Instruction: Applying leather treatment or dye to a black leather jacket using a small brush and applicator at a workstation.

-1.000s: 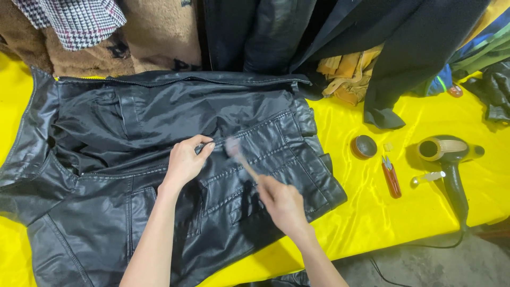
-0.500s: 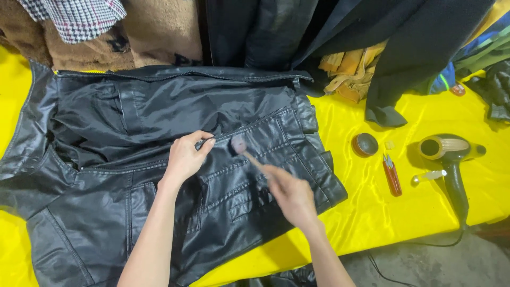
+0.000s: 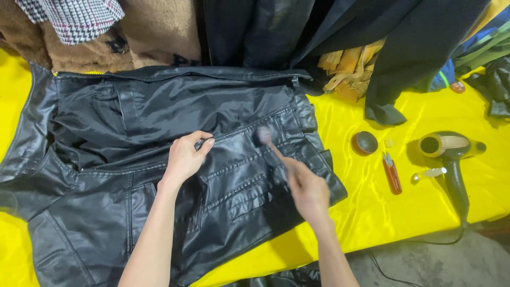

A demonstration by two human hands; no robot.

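A black leather jacket lies spread over a yellow cloth-covered table. My left hand pinches the jacket at a seam near its middle, fingers closed on the leather. My right hand grips a small brush by its handle; the blurred brush head rests on the jacket just right of my left hand.
Right of the jacket lie a small round brown tin, red snips and a hair dryer with its cord running off the front edge. Dark coats, tan gloves and a checked garment hang at the back.
My right hand has swept the brush along the jacket, the head shifting up and rightwards. My left hand stays pinched on the seam.
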